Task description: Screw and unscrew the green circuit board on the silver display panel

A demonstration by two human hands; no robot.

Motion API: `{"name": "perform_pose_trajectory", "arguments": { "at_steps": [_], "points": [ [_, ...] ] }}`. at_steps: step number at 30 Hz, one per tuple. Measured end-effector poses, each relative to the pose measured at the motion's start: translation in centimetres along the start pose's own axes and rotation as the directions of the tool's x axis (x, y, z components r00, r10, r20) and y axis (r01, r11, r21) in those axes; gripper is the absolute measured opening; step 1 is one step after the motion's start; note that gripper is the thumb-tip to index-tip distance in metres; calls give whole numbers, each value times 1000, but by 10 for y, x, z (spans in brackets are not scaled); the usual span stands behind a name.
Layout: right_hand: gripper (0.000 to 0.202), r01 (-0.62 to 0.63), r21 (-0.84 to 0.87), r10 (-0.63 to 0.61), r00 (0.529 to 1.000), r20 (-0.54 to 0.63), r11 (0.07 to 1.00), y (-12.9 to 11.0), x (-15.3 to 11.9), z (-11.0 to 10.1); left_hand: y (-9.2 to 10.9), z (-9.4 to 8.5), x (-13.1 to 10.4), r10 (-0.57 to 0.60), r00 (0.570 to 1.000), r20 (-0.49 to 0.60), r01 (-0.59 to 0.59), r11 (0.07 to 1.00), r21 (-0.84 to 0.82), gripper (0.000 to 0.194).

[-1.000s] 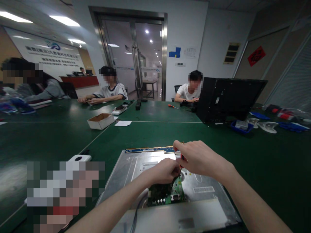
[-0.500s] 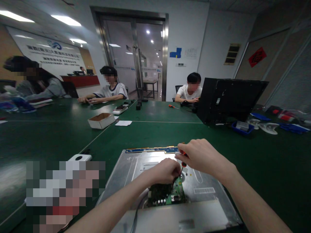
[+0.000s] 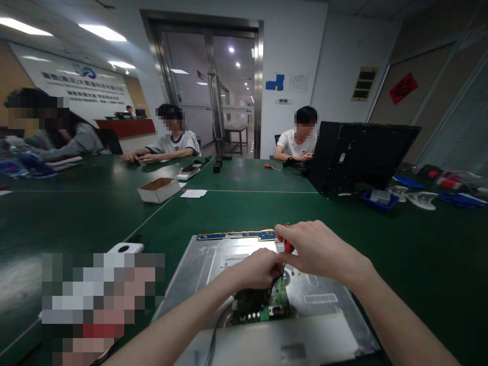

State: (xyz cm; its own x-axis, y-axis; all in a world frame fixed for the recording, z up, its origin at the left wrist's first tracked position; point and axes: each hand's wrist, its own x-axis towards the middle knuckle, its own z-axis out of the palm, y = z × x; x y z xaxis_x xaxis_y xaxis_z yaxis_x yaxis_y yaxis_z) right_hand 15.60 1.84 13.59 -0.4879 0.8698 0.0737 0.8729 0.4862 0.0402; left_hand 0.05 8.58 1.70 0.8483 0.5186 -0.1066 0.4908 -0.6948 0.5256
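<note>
Over the metal-backed display panel (image 3: 194, 267), the right hand (image 3: 308, 244) is clamping its fingers on a red-handled screwdriver (image 3: 288, 246), the left hand (image 3: 261, 268) is resting alongside, fingers together, hold impossible to tell, and the green circuit board (image 3: 281, 296) is lying exposed beneath, screwdriving apparently unfinished.

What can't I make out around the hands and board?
Head view:
Tip of the screwdriver: too dark and small beside the left hand.
Part of the green board: behind that hand.
Near end of the cable: cut by the bottom edge.
Barcode-like label: print too small.
</note>
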Motion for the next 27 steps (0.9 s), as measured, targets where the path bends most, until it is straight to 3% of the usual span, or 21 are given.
{"name": "perform_pose_trajectory", "arguments": {
  "at_steps": [4,9,15,22,27],
  "points": [
    [23,-47,-85,47,999,2,995,1,4,0,1,-1,-1,15,1000,-8,-14,995,101,18],
    [6,28,10,-28,1000,2,1000,5,4,4,3,-2,-1,17,1000,-11,-15,989,144,18],
    [26,84,118,-84,996,-4,989,9,-2,4,6,-3,-1,5,1000,-4,-4,989,147,22],
    [20,-67,-65,67,998,5,996,4,4,3,5,-4,-2,11,1000,-7,-10,986,167,19],
    [11,15,34,-15,1000,-5,999,8,3,5,6,-5,-2,19,1000,1,-18,986,165,20]
  ]
}}
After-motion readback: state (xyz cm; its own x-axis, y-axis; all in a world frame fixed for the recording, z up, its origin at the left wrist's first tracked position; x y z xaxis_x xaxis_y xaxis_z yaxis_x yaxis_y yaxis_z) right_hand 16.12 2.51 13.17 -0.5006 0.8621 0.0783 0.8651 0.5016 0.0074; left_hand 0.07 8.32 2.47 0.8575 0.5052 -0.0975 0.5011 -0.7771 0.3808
